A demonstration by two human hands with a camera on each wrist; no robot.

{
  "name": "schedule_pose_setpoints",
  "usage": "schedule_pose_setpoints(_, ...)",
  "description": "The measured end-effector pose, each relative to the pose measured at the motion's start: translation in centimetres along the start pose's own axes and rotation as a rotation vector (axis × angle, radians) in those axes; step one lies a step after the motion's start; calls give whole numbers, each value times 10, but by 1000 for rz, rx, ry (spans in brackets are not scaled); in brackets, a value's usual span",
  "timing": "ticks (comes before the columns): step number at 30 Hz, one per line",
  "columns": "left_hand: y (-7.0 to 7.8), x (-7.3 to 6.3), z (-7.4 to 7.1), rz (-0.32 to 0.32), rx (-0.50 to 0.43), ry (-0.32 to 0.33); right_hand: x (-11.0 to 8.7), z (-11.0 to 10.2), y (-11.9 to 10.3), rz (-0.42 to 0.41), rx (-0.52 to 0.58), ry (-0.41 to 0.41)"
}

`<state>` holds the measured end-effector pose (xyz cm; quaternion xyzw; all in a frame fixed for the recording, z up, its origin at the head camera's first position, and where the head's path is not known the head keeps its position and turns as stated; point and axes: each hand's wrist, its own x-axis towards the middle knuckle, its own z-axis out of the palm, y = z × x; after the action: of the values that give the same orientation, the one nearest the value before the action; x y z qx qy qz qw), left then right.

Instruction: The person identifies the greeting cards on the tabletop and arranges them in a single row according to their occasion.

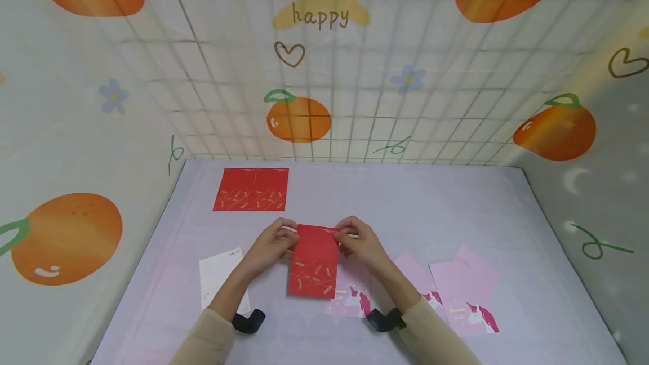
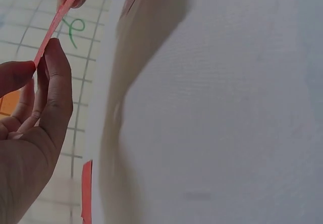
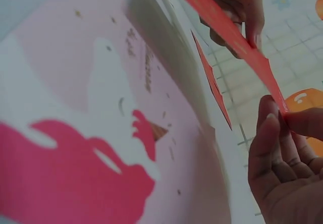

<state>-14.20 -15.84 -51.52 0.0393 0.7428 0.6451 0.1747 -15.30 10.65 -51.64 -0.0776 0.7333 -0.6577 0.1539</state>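
The left hand (image 1: 274, 245) and right hand (image 1: 363, 245) pinch a red card (image 1: 312, 263) near its upper corners, raised above the tabletop (image 1: 405, 196), nearer the left edge — seemingly a holding-up step, the next move calling for an even grip.

Behind a pale lilac worktop (image 1: 405, 201), a pale backdrop (image 1: 223, 78) shows oranges (image 1: 298, 120), blue flowers (image 1: 114, 96), brown hearts (image 1: 290, 54) and the word "happy" (image 1: 321, 14).

Card (image 1: 314, 266) between left hand (image 1: 269, 248) and right hand (image 1: 366, 245)
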Motion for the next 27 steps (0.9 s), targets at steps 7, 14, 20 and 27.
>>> schedule_pose_setpoints(7,-4,-4,3,-10,6,-25,2,-11,2,6,32,44)
schedule_pose_setpoints(14,-7,-11,8,-16,-28,-78,3,-25,-4,9,41,110)
schedule_pose_setpoints(20,-8,-15,13,-24,-18,-95,3,-33,-3,4,39,140)
schedule_pose_setpoints(27,-8,-18,15,-27,3,-97,2,-33,-1,21,43,154)
